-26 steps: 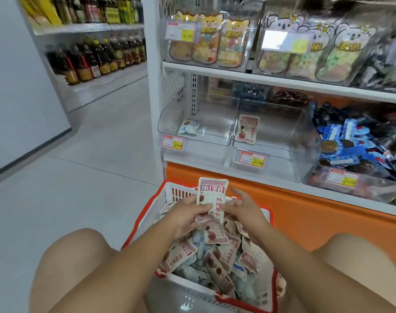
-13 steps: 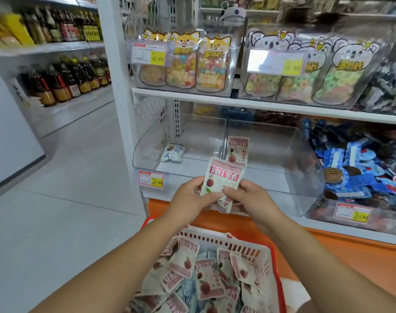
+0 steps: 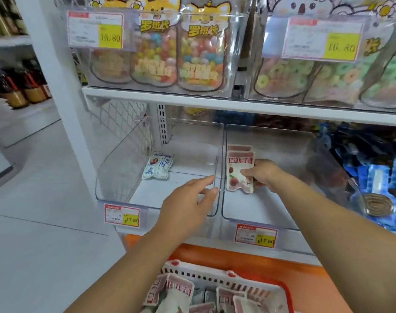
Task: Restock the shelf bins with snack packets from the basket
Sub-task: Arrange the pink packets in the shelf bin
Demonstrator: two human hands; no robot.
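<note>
A pink snack packet [image 3: 240,177] stands upright inside the right-hand bin [image 3: 262,208], close against that bin's left wall. The right hand [image 3: 263,173] pinches it, thumb across the printed face and fingers curled behind. A second pink packet [image 3: 238,149] of the same print shows just behind it, its top edge rising above the first. The packet's lower edge sits low in the bin; whether it touches the floor cannot be told.

The left hand [image 3: 188,206] reaches over the front rim of the left-hand bin [image 3: 122,175], fingers straight and loosely spread, holding nothing. Its fingertips lie at the clear walls where the two bins meet; contact cannot be told. Deep in the left-hand bin, near its back, one blue-and-white packet [image 3: 158,166] lies alone.

Both bins are clear plastic and sit side by side on a white shelf, each with a red-and-yellow price tag [image 3: 122,216] on the shelf's front edge below it. At the bottom edge of the view, below an orange base panel [image 3: 215,254], the basket [image 3: 215,276] holds a heap of pink packets [image 3: 179,292].

To the right of the right-hand bin, a neighbouring bin is crowded with blue wrapped snacks [image 3: 377,177]. On the shelf above, clear bins carry candy pouches [image 3: 201,50] printed with cartoon animals and pouches of ring sweets [image 3: 305,75] beside them. Far left, across the aisle, dark bottles [image 3: 18,91] line another shelf.
</note>
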